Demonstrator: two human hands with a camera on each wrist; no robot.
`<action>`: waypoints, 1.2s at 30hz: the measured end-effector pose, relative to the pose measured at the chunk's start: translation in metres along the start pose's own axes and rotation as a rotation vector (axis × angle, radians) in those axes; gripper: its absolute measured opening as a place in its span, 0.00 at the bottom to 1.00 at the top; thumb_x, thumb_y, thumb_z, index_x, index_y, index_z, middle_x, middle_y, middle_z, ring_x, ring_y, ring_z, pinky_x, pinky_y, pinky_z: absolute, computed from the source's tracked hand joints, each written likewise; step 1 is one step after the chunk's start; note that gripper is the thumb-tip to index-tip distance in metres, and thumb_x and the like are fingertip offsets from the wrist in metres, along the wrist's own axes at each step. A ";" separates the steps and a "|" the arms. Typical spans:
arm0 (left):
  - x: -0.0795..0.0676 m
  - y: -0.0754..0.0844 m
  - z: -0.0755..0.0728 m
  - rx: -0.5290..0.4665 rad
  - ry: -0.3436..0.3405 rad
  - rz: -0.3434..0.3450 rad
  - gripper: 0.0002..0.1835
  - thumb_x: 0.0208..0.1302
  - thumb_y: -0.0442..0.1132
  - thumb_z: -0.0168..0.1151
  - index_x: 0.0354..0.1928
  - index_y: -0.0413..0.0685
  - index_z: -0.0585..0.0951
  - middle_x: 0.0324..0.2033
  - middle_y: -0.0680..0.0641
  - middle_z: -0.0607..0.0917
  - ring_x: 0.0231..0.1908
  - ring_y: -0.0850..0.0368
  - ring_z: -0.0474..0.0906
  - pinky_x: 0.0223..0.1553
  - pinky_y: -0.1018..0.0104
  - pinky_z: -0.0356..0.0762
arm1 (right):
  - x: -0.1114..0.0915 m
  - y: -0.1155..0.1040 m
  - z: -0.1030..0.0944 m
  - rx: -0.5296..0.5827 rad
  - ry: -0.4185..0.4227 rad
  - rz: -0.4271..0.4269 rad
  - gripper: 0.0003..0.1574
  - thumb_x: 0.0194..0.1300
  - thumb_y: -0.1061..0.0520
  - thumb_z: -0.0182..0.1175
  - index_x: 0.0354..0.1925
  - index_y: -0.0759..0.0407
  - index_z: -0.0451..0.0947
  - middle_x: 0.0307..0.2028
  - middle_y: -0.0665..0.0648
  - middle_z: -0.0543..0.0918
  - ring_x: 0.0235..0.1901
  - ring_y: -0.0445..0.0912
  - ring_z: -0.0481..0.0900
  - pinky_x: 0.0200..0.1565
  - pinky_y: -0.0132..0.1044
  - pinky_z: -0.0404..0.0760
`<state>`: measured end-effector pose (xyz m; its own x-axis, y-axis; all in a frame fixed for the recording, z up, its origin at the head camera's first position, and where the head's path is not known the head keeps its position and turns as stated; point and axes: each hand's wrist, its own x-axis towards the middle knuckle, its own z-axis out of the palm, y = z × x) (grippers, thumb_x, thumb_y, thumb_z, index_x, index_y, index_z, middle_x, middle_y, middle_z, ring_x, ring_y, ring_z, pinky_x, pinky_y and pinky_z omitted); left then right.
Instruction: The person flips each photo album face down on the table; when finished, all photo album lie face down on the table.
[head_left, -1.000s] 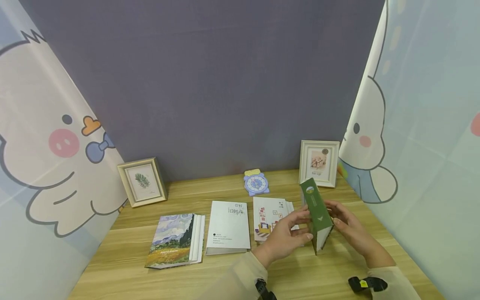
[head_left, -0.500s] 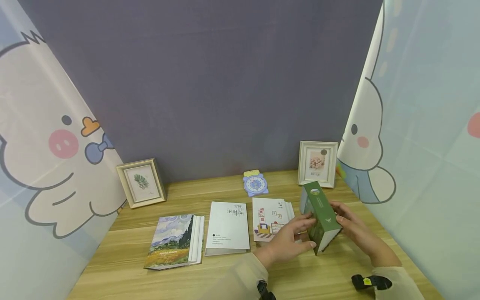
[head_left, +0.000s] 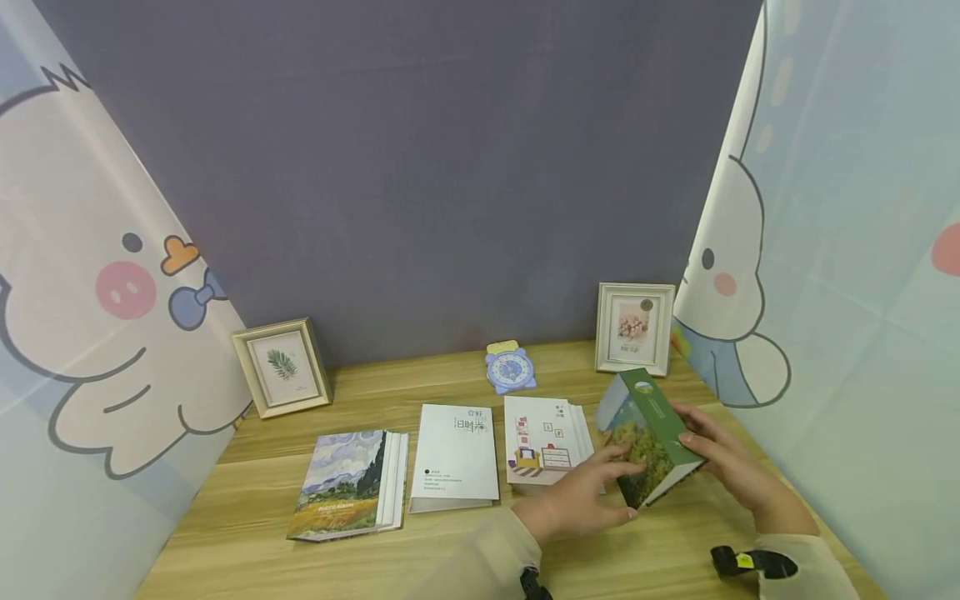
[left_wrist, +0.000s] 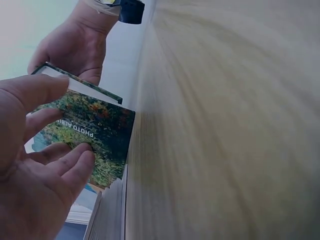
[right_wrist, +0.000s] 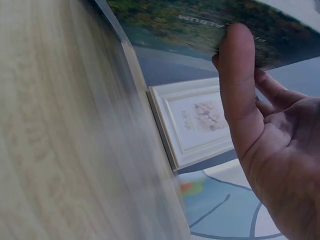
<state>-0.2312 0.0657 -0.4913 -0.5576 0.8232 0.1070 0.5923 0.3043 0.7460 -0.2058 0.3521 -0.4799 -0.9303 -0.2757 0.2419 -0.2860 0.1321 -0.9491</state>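
A thick photo album (head_left: 637,442) with a green spine and a leafy painted cover leans to the right between the two hands, its spine up. My left hand (head_left: 577,498) is at its front cover. In the left wrist view the left fingers (left_wrist: 79,162) rest against the cover, loosely bent, and the thumb lies near the page edge. My right hand (head_left: 738,467) holds the album from the back side, thumb by the spine; its other fingers are partly hidden behind the album. In the right wrist view the right thumb (right_wrist: 239,65) presses on a cover bearing printed letters.
To the left lie a white album with a room drawing (head_left: 540,442), a white album with black lettering (head_left: 455,450) and a landscape photo album (head_left: 341,483). Behind stand a flower picture frame (head_left: 602,327), a leaf picture frame (head_left: 258,367) and a blue toy clock (head_left: 511,369).
The green-spined album has tipped over to the right, so more of its front cover shows. My right hand has moved right with it; the left has stayed beside the front cover.
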 end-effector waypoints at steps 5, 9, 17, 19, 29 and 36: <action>-0.001 0.002 -0.001 0.069 -0.054 -0.008 0.35 0.73 0.46 0.69 0.79 0.62 0.68 0.82 0.56 0.49 0.76 0.57 0.59 0.58 0.77 0.76 | -0.001 0.001 -0.003 -0.043 0.033 0.068 0.33 0.83 0.62 0.46 0.79 0.70 0.53 0.55 0.46 0.79 0.47 0.45 0.82 0.42 0.42 0.87; -0.001 0.002 -0.001 0.208 -0.081 -0.026 0.37 0.73 0.51 0.68 0.80 0.66 0.66 0.82 0.57 0.50 0.77 0.57 0.58 0.62 0.73 0.74 | -0.001 0.000 -0.006 -0.081 0.061 0.141 0.37 0.83 0.59 0.49 0.79 0.76 0.49 0.55 0.52 0.78 0.46 0.44 0.83 0.41 0.43 0.88; 0.001 0.000 0.000 0.362 -0.178 -0.039 0.40 0.72 0.56 0.68 0.82 0.69 0.61 0.83 0.57 0.48 0.77 0.58 0.57 0.67 0.70 0.70 | 0.000 0.001 -0.010 -0.199 0.092 0.223 0.41 0.81 0.57 0.57 0.77 0.79 0.52 0.64 0.78 0.72 0.47 0.40 0.83 0.43 0.40 0.87; 0.001 0.000 0.000 0.380 -0.191 -0.045 0.41 0.72 0.56 0.67 0.82 0.69 0.61 0.83 0.57 0.48 0.77 0.59 0.57 0.66 0.71 0.71 | 0.000 0.003 -0.011 -0.211 0.096 0.256 0.44 0.80 0.56 0.58 0.76 0.80 0.51 0.65 0.80 0.71 0.47 0.41 0.83 0.42 0.40 0.87; 0.002 0.002 0.002 0.479 -0.217 -0.016 0.36 0.73 0.57 0.66 0.78 0.61 0.69 0.82 0.55 0.51 0.78 0.61 0.53 0.71 0.75 0.62 | 0.000 0.005 -0.016 -0.282 0.119 0.389 0.49 0.77 0.53 0.61 0.77 0.79 0.49 0.64 0.82 0.71 0.52 0.54 0.82 0.43 0.42 0.85; 0.002 0.005 0.005 0.543 -0.252 -0.039 0.34 0.73 0.58 0.65 0.77 0.62 0.71 0.81 0.56 0.56 0.78 0.63 0.53 0.70 0.76 0.62 | 0.002 0.007 -0.019 -0.352 0.161 0.433 0.45 0.76 0.54 0.60 0.75 0.81 0.54 0.56 0.73 0.80 0.47 0.49 0.81 0.41 0.42 0.83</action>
<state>-0.2260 0.0711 -0.4907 -0.4693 0.8744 -0.1231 0.8235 0.4837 0.2965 -0.2135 0.3706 -0.4819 -0.9949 0.0184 -0.0992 0.0944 0.5171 -0.8507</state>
